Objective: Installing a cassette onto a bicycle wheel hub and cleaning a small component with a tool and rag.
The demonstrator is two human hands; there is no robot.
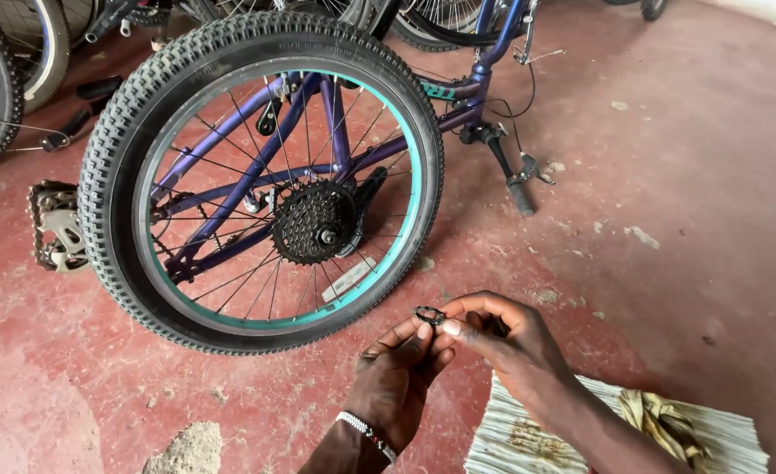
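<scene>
While both hands meet above the red floor (712,219), left hand (396,377) and right hand (511,338) pinch a small dark ring (429,314) between fingertips; so light a grip could let it drop toward the rear wheel (261,180).

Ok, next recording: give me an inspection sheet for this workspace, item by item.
Surface: red concrete floor, stained and chipped.
Job's things: small dark ring-shaped part pinched between both hands; purple bicycle lying down, rear wheel with teal rim and cog cluster facing up.
Clutter: woven mat with crumpled rag; stone; loose chainring with chain.
Grippers: left hand and right hand both on the ring; beaded bracelet on left wrist.
Cables: thin brake cable by the frame.
Surroundings: other bicycle wheels at the top.
</scene>
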